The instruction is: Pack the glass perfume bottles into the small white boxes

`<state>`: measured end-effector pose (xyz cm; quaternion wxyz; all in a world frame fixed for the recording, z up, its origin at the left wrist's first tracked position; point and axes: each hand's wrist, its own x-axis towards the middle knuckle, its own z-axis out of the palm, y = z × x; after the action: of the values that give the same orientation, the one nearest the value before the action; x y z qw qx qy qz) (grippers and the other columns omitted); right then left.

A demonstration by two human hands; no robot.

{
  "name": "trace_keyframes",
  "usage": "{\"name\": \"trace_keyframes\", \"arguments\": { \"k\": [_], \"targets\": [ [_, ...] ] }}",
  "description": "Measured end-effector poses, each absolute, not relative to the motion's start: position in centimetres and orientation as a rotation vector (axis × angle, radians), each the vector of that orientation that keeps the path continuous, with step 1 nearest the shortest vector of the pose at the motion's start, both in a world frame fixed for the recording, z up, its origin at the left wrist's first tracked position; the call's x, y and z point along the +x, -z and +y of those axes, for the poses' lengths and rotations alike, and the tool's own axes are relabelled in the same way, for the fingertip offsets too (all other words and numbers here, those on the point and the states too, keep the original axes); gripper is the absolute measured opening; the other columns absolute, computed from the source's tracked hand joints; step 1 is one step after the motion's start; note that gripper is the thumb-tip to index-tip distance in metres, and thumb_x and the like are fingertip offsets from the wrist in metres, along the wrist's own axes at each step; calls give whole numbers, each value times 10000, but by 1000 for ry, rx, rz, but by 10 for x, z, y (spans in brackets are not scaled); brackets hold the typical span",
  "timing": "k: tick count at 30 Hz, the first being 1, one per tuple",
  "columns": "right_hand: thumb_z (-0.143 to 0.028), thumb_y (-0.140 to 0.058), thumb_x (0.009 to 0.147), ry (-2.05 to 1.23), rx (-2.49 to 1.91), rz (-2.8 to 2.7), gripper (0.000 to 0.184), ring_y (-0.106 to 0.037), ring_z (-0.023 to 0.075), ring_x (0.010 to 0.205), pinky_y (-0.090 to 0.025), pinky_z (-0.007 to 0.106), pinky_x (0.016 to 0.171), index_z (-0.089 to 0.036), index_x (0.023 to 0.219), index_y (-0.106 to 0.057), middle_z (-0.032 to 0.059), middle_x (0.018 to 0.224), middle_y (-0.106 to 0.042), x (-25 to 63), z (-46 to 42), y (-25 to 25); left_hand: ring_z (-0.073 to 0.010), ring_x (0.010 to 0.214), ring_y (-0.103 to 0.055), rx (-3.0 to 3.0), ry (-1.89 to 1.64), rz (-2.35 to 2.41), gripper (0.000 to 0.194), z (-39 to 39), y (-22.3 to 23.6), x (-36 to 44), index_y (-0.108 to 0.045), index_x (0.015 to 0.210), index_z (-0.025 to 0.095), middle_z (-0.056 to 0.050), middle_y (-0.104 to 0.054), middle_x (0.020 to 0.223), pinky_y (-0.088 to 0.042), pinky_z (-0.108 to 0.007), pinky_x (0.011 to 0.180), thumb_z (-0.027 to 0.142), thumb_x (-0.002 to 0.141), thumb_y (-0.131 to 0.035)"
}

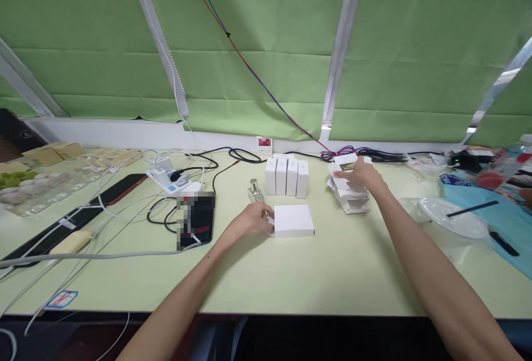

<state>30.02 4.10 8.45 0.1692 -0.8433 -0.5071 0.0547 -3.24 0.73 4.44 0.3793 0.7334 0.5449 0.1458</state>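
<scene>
Head cam: 4 boxes [286, 178] shut, cartons [349, 200] open; L hand [251, 218] at flat box [293, 220], R hand [361, 175] on cartons; I can't tell either's grip.

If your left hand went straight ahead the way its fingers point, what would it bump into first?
Most likely the flat white box, just at the fingertips of the left hand. They may already be touching it; this one view leaves the exact gap unclear.
</scene>
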Motion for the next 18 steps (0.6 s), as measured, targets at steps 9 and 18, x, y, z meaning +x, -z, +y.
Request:
{"name": "trace_keyframes", "arguments": {
  "k": [9,18],
  "targets": [
    [-775,-583,780,-489,-2513,-1393,1031,-609,384,1235,-522,440,920,-88,1499,-311,270,1356,-600,321,42,-37,-97,486,-288,1871,-343,1323,285,4,-46,-33,-777,804,143,71,-361,505,-185,-261,490,249,540,-765],
    [-762,-490,843,-364,-2415,-1480,1000,-620,407,1212,-527,452,904,-44,1506,-279,310,1342,-581,331,42,-18,-111,527,-322,1960,-354,1333,153,7,-42,-31,-727,724,149,48,-408,531,-233,-249,513,261,661,-643]
  ]
}}
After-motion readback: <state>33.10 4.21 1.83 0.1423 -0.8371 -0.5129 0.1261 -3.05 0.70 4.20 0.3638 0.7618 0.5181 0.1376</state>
